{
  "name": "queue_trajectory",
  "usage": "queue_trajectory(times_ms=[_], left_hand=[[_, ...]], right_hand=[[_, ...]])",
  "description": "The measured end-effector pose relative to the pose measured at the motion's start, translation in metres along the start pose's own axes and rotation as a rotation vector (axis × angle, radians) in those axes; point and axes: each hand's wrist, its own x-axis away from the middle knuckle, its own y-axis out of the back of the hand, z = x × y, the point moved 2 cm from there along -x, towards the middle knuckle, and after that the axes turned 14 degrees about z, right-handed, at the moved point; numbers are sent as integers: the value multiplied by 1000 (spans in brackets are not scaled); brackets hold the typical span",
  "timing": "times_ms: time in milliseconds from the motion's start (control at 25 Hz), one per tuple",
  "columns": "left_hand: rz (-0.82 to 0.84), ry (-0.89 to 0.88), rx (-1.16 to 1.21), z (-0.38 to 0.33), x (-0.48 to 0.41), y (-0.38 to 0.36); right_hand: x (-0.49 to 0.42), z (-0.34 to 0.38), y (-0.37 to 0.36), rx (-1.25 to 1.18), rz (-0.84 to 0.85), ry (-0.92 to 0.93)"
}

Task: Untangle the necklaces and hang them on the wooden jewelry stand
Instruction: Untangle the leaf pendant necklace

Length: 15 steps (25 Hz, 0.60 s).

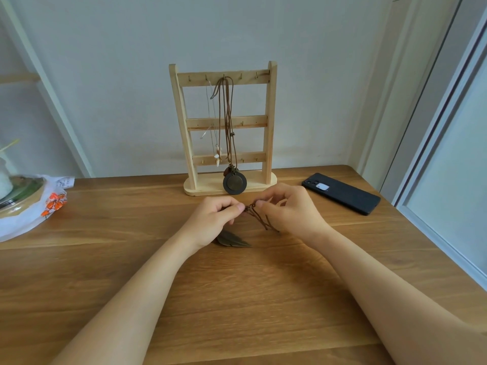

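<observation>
A wooden table (237, 299) is seen from above, filling the lower half of the frame. At centre, two bare hands are held close together just above it. The left hand (213, 219) and the right hand (292, 209) are both closed in a pinch on a knot of brown cord necklace (259, 217), thumb and forefinger tips nearly touching across the tangle. Loose cord ends trail down and right from the knot. A bronze leaf pendant (233, 239) lies on the table just below the left hand (whether it belongs to the same cord cannot be told, as the hand hides the join).

At upper centre, against the wall, stands the wooden jewelry stand (222, 122). Two necklaces are already hung from its top rail: a thin pale chain (212, 122) with small shells, and a brown cord with a round dark pendant (234, 183) resting at the base.

The knot could be tightened rather than loosened if the strands are pulled apart too hard. The hung pendant, close behind the hands, could be knocked when reaching for a hook.

A black phone (342, 193) lies at right, well apart. A plastic-wrapped bundle (29, 206) sits at the left edge. Neither is in the way.
</observation>
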Motion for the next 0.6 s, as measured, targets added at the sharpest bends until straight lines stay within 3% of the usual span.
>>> queue_trajectory(times_ms=[120,240,360,600], left_hand=[[1,15,7,1,0,0],[-3,9,14,1,0,-1],[-1,6,3,1,0,0],[-15,22,-36,3,-1,0]], right_hand=[[-1,-2,2,-202,-36,-49],[1,-1,-1,-34,73,-42],[0,1,0,-97,-2,-28],[-5,-10,18,-813,-399,-264]])
